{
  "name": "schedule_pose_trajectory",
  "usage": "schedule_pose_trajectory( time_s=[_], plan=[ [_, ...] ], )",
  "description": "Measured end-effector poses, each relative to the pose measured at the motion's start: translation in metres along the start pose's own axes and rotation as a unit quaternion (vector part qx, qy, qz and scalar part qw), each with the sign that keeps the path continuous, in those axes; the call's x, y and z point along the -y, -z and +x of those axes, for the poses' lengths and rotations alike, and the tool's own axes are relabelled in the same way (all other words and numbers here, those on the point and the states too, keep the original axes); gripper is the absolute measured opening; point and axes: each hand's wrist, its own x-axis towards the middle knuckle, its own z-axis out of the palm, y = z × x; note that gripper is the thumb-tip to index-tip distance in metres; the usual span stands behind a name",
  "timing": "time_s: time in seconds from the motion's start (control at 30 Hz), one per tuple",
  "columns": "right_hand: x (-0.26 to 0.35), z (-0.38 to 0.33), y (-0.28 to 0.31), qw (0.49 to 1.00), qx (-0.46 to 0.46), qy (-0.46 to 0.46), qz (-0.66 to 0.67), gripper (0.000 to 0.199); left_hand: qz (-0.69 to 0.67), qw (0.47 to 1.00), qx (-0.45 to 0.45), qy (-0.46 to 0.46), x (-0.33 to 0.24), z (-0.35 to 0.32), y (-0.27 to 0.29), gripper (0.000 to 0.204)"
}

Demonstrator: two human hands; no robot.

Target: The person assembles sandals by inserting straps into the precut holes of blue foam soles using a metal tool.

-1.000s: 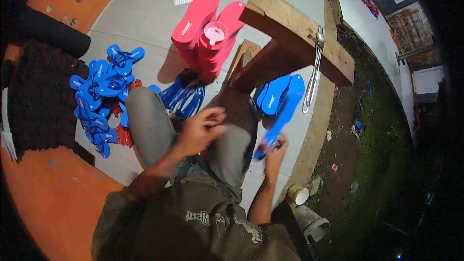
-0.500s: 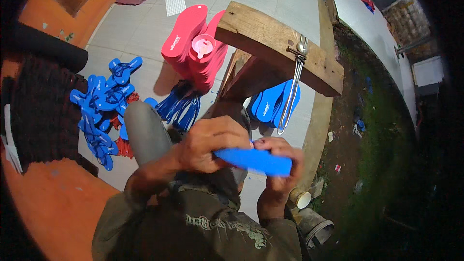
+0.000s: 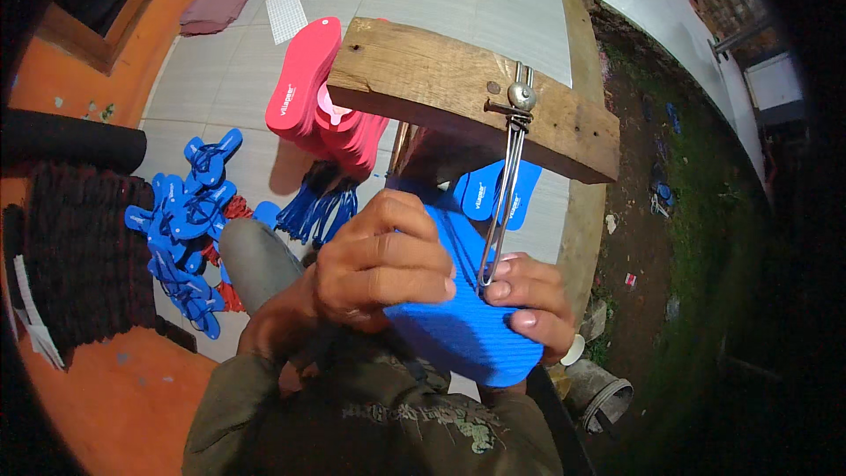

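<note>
A blue ribbed flip-flop sole [image 3: 467, 344] is tilted in front of my body. My left hand [image 3: 388, 256] is closed at its left edge, fingers curled; whether a strap is also inside the fist is hidden. On the opposite edge, my right hand [image 3: 533, 300] grips the sole with its fingers on the ribbed face. A long metal rod tool [image 3: 507, 185] hangs from a wooden beam [image 3: 423, 62], and its narrow lower end meets the sole beside my right fingertips. Whether the tip enters a hole cannot be made out.
Pink soles [image 3: 304, 79] are stacked behind the beam, with blue straps [image 3: 322, 203] bundled nearer. More blue soles [image 3: 485, 185] stand under the beam. Strapped blue flip-flops [image 3: 185, 211] lie heaped at left, near a dark stack [image 3: 88, 256]. A bucket [image 3: 604, 397] sits at lower right.
The sole has turned from nearly edge-on to show its ribbed face and has come up to the rod's lower end. Both hands have moved with it. The view has shifted slightly.
</note>
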Motion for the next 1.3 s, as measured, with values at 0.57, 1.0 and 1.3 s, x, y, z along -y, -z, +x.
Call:
schedule_pose_trajectory(
  time_s=[0.57,1.0,1.3],
  plan=[
    [-0.293,-0.146,0.082,0.709,-0.086,-0.4,-0.575,0.072,0.367,0.842,-0.155,0.363,0.045,-0.171,-0.032,0.037],
    [-0.065,-0.178,0.026,0.846,-0.027,-0.502,-0.178,0.101,0.067,0.882,-0.079,0.459,0.031,-0.098,-0.094,0.04],
    [-0.008,-0.081,0.017,0.871,0.03,-0.477,0.111,0.042,0.041,0.95,-0.004,0.311,-0.02,-0.085,-0.044,0.025]
  ],
)
